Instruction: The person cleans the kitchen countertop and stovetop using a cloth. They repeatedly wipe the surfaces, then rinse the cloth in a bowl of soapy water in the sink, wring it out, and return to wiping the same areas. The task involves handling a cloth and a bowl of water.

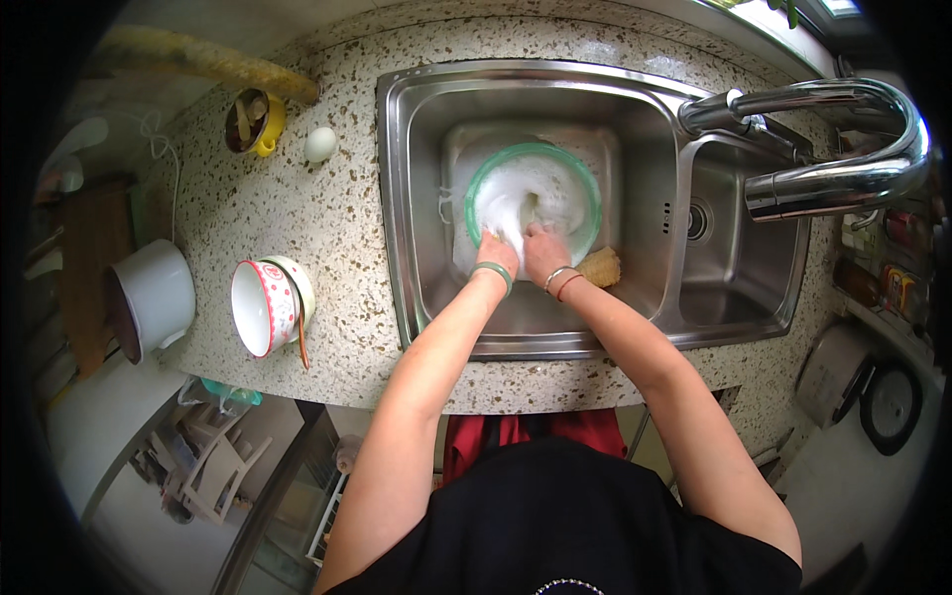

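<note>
A green-rimmed basin [594,188] stands in the large bowl of the steel sink, filled with white suds [555,198]. My left hand [497,254] is closed at the near side of the basin, where a white, foam-covered strand runs up from it. Close beside it on the right, my right hand [543,254] is also closed, its fingertips in the foam. Suds hide whatever lies in the fingers. Against the basin's near right side rests a tan, rough-textured piece like a loofah [600,268].
The chrome faucet [843,188] arches over the small sink bowl [734,248] on the right. Left of the sink, the speckled counter [347,218] holds stacked bowls [266,309] with a brown-handled utensil, a white egg-shaped thing [320,145], a yellow mug [266,141] and a white pot [159,296].
</note>
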{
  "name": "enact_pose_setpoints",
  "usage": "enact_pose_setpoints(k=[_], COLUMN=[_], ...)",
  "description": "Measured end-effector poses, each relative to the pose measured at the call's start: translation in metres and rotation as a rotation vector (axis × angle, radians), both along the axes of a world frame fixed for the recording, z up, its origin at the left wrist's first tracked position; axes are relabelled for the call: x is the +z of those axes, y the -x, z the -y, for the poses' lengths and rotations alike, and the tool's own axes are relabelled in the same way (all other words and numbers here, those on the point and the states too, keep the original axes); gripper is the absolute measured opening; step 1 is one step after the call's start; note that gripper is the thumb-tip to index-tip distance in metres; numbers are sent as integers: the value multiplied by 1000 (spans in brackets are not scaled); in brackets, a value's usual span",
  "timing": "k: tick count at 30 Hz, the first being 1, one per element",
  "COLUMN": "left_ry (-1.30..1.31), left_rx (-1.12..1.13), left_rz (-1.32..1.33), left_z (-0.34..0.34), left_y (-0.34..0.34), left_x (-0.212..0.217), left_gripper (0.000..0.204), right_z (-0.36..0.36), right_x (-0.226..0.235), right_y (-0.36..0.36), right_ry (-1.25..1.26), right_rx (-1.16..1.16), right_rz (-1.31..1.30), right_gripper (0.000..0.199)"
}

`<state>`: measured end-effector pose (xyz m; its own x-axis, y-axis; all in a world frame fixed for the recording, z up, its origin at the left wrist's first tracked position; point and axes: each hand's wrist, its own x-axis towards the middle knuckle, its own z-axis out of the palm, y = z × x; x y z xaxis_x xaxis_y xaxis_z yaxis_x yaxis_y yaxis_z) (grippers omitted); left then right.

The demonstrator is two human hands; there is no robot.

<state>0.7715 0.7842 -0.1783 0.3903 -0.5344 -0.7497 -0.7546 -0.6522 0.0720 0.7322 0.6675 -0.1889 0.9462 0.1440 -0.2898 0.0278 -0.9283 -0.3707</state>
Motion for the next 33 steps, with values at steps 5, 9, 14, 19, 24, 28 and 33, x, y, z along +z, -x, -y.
enact_pose_setpoints(k=[5,9,14,19,24,28,33], left_ry=[-17,263,383,296,538,493,472], left_rx=[-163,-95,71,33,271,299,315], left_rz=[152,221,58,26,100,45,-2], left_z=[-5,-23,-33,-21,-22,-19,-11], left_y=[-2,2,-4,-5,9,7,11], left_x=[5,-26,-15,3,-19,-6,6], left_gripper=[36,30,23,20,20,19,20], right_z=[-9,-14,-26,-2,18,34,50], right_x=[-13,-17,-15,-21,15,40,39], right_y=[-18,-42,-44,-36,-29,-20,-14], right_ry=[-325,-626,-718,-365,-221,71,378], right_rx=[-403,-711,-493,-119,-49,115,243], right_rz=[-233,-345,-266,-432,-527,-448,-193], right_gripper=[17,27,44,36,28,25,24])
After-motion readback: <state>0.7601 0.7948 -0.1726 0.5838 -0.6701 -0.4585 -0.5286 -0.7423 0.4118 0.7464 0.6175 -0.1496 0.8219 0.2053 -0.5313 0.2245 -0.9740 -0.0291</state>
